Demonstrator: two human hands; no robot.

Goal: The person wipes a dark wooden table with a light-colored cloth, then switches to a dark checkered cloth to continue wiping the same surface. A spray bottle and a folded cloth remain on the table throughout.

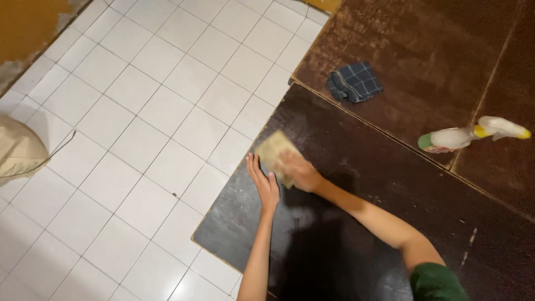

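Head view looks down on a dark board [356,184] lying on white floor tiles [139,139]. Right hand [298,170] presses a tan cloth [273,150] near the board's edge; left hand [263,184] lies flat and open just beside it. Farther off lie a checked rag [354,82] and a spray bottle [473,134].

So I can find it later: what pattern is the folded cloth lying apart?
Dark blue plaid cloth, head view.
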